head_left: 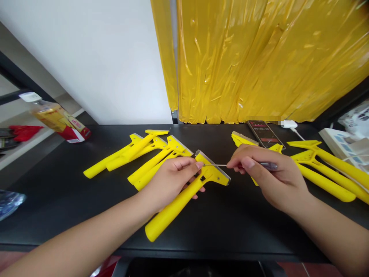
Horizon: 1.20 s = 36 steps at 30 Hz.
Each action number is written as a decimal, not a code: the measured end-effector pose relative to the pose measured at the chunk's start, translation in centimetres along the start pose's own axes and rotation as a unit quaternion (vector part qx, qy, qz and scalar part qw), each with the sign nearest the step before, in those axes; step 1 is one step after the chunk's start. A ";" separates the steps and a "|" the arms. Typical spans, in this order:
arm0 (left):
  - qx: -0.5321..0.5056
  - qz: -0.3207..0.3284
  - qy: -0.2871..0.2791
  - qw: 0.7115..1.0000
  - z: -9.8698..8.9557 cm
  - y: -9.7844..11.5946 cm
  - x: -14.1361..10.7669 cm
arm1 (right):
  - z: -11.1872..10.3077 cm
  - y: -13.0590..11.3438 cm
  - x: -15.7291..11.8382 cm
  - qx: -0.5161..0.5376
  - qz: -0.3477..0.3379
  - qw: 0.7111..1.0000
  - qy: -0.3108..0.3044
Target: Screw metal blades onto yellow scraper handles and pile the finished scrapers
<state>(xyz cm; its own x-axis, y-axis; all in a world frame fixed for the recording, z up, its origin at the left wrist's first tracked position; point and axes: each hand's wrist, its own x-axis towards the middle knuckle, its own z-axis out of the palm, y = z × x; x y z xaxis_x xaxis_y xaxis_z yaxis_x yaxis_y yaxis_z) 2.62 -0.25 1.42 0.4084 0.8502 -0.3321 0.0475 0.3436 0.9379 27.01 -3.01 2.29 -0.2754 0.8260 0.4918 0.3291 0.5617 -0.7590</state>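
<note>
My left hand (pixel 175 177) is closed around the head of a yellow scraper (pixel 175 209), whose handle slants down toward the table's front edge. A metal strip runs along the scraper's head. My right hand (pixel 268 173) grips a screwdriver (pixel 269 166) with a dark, translucent handle. Its thin shaft points left and the tip meets the scraper's head beside my left thumb, at or close to a small screw. Several more yellow scrapers (pixel 150 165) lie just left of my left hand. Part of another yellow piece (pixel 240 139) shows behind my right hand.
Further yellow handles (pixel 328 181) lie at the right. A phone (pixel 263 134) and a white charger (pixel 289 124) are at the back of the black table (pixel 95 215). A bottle (pixel 59 117) leans at the left, and a white box (pixel 343 144) sits far right. Yellow sheeting (pixel 245 61) hangs behind.
</note>
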 end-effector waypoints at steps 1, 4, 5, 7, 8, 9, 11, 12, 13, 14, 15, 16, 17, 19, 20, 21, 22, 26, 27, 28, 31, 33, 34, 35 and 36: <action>0.016 0.005 -0.002 1.000 0.1 0.0 -0.1 | 0.1 -0.1 -0.1 -0.025 0.004 0.999 0.019; 0.040 0.012 -0.008 0.999 0.4 0.1 -0.2 | 0.3 -0.3 -0.6 -0.085 -0.002 0.993 0.088; 0.043 0.014 -0.007 0.999 0.5 0.1 -0.2 | 0.4 -0.4 -0.7 -0.110 -0.021 0.988 0.103; 0.044 0.018 -0.003 0.999 0.5 0.0 -0.3 | 0.2 -0.6 -1.0 -0.182 -0.074 0.975 0.104; 0.044 0.020 0.000 0.999 0.5 0.0 -0.3 | 0.0 -0.8 -1.1 -0.219 -0.095 0.967 0.092; 0.045 0.023 0.003 0.999 0.5 0.0 -0.4 | -0.1 -1.0 -1.2 -0.248 -0.111 0.959 0.077; 0.049 0.027 0.011 0.998 0.5 0.1 -0.4 | -0.4 -1.3 -1.3 -0.260 -0.116 0.958 0.045; 0.055 0.031 0.016 0.998 0.4 0.1 -0.5 | -0.4 -1.5 -1.4 -0.245 -0.111 0.963 0.032; 0.062 0.037 0.021 0.997 0.4 0.1 -0.5 | -0.4 -1.6 -1.5 -0.221 -0.104 0.969 0.024; 0.069 0.044 0.025 0.996 0.4 0.2 -0.5 | -0.3 -1.6 -1.5 -0.192 -0.096 0.976 0.021; 0.076 0.051 0.029 0.995 0.4 0.2 -0.5 | -0.2 -1.6 -1.6 -0.165 -0.087 0.982 0.021; 0.084 0.058 0.032 0.994 0.4 0.2 -0.6 | -0.1 -1.6 -1.6 -0.142 -0.075 0.987 0.025; 0.089 0.065 0.034 0.993 0.4 0.2 -0.6 | -0.1 -1.5 -1.6 -0.124 -0.062 0.990 0.035; 0.096 0.075 0.037 0.992 0.3 0.2 -0.6 | 0.0 -1.3 -1.6 -0.095 -0.043 0.993 0.046; 0.097 0.079 0.038 0.991 0.3 0.2 -0.6 | -0.1 -1.2 -1.6 -0.079 -0.038 0.995 0.040; 0.097 0.082 0.041 0.991 0.2 0.2 -0.5 | -0.2 -1.2 -1.6 -0.058 -0.035 0.997 0.031; 0.097 0.084 0.043 0.991 0.2 0.2 -0.5 | -0.3 -1.2 -1.7 -0.033 -0.031 0.999 0.018; 0.105 0.084 0.045 0.990 -0.1 0.1 -0.3 | -0.3 -1.3 -2.0 0.016 0.000 1.000 0.006; 0.107 0.082 0.046 0.990 -0.1 0.1 -0.3 | -0.3 -1.3 -2.0 0.015 0.005 1.000 0.018; 0.109 0.080 0.048 0.990 -0.1 0.1 -0.3 | -0.2 -1.3 -1.9 0.018 0.009 0.999 0.031; 0.114 0.075 0.050 0.989 -0.2 0.1 -0.2 | -0.2 -1.2 -1.4 0.110 0.021 0.993 0.037; 0.113 0.077 0.054 0.989 -0.2 0.1 -0.1 | -0.4 -1.2 -1.1 0.206 0.041 0.978 -0.002; 0.113 0.079 0.056 0.989 -0.2 0.2 -0.1 | -0.4 -1.1 -1.0 0.241 0.051 0.969 -0.025; 0.113 0.081 0.058 0.989 -0.2 0.2 0.0 | -0.5 -1.1 -0.9 0.259 0.061 0.963 -0.039; 0.116 0.082 0.059 0.988 -0.3 0.2 0.0 | -0.6 -1.1 -0.9 0.256 0.067 0.964 -0.039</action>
<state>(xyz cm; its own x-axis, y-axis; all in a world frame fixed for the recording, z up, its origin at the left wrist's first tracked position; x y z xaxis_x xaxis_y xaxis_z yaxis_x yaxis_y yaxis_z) 2.38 -0.05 1.53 0.3203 0.9318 -0.1709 0.2022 0.1091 0.9733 27.42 -4.37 2.92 -0.3343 0.8726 0.3560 -0.1165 0.3366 -0.9344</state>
